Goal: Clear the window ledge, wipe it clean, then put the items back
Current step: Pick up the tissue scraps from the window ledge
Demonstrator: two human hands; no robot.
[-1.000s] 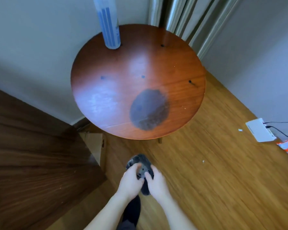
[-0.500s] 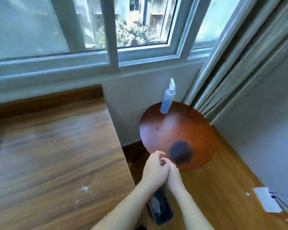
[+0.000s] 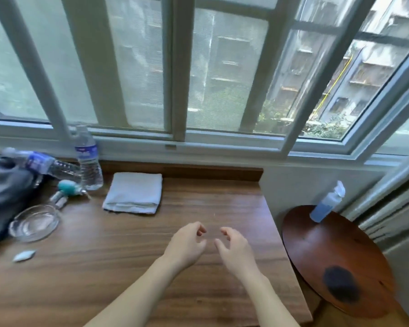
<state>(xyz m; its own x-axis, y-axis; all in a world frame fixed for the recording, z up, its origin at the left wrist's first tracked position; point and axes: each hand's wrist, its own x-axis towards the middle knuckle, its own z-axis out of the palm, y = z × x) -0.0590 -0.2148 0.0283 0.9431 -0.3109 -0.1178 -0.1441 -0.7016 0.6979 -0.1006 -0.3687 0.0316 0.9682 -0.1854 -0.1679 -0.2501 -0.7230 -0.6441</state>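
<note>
The wooden window ledge (image 3: 198,274) spans the lower view under the window. My left hand (image 3: 187,244) and right hand (image 3: 234,250) hover side by side over its right part, fingers curled and apart, holding nothing. A folded white cloth (image 3: 134,192) lies beyond them toward the window. At the left stand an upright water bottle (image 3: 87,159), a second bottle lying down (image 3: 40,162), a small teal-capped bottle (image 3: 67,188), a glass ashtray (image 3: 34,223), a grey bag (image 3: 3,192) and a small white wrapper (image 3: 24,255).
A round red-brown side table (image 3: 335,263) stands lower at the right, with a blue spray bottle (image 3: 326,202) at its back edge and a dark round patch (image 3: 341,285) near its front. Curtains (image 3: 392,208) hang at the far right.
My view has swung up from the floor and side table to the ledge and window. My hands, pressed together before, have come apart and now hang over the ledge.
</note>
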